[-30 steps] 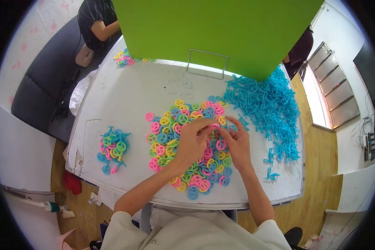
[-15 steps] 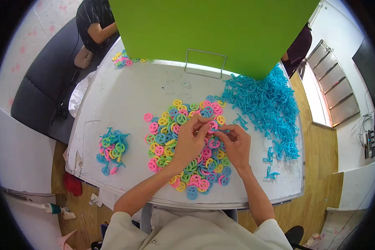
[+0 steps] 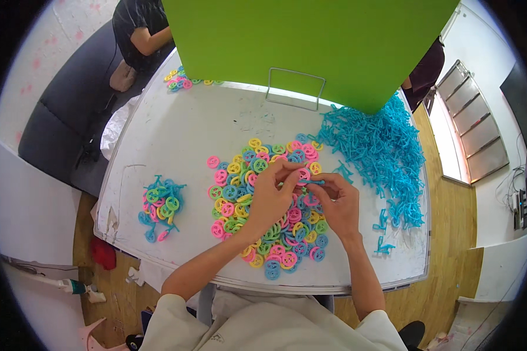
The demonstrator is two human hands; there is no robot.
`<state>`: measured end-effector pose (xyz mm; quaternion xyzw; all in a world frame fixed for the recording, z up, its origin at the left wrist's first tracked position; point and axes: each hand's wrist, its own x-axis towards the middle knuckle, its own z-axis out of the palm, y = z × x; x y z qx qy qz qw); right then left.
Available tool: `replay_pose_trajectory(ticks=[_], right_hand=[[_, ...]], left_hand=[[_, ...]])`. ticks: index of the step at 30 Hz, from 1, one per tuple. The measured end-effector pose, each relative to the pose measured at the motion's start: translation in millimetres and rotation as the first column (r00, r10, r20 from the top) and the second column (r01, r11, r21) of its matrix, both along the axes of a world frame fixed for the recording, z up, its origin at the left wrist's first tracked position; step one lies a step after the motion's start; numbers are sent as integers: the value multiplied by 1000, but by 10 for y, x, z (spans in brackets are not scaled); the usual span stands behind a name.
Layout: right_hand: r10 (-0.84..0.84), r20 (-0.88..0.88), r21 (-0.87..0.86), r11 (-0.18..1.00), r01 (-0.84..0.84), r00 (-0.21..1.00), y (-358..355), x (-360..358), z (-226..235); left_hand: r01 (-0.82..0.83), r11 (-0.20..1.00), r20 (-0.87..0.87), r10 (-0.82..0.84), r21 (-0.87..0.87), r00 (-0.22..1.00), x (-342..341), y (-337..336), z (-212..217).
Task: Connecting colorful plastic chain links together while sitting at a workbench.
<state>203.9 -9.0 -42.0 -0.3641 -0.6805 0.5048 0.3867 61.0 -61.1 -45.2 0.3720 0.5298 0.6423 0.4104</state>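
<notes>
My left hand (image 3: 270, 198) and my right hand (image 3: 338, 203) meet above a heap of small plastic wheels (image 3: 247, 193) in pink, yellow, green and blue. The left fingers pinch a pink wheel (image 3: 303, 174). The right fingers hold a thin blue stick piece (image 3: 314, 182) that touches that wheel. Both hands hover over the middle of the white table (image 3: 181, 134). A big pile of blue stick pieces (image 3: 380, 146) lies just right of my hands.
A smaller cluster of wheels joined to blue sticks (image 3: 160, 203) lies at the table's left. A green board (image 3: 310, 41) on a wire stand (image 3: 295, 88) rises at the far edge. Another person (image 3: 140, 29) sits far left beside more wheels (image 3: 180, 79).
The hands have lifted slightly from the heap and brought a pink wheel and a blue stick together between the fingertips. The piles have not shifted.
</notes>
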Motion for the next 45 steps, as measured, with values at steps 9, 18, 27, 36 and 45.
replay_pose_trajectory(ticks=[9, 18, 27, 36, 45], right_hand=[[-87, -89, -20, 996, 86, 992, -53, -63, -124], [-137, -104, -219, 969, 112, 985, -81, -120, -147], [-97, -93, -97, 991, 88, 991, 27, -43, -166], [91, 57, -4, 996, -91, 994, 83, 51, -50], [33, 100, -28, 999, -30, 994, 80, 49, -9]], left_hand=[[24, 998, 109, -31, 61, 994, 47, -30, 37], [-53, 995, -33, 56, 79, 998, 104, -50, -45], [-30, 998, 6, 30, 51, 1000, 65, -6, -15], [88, 996, -233, -89, -16, 968, -112, -7, -7], [186, 983, 21, -186, -4, 982, -101, 1, -3]])
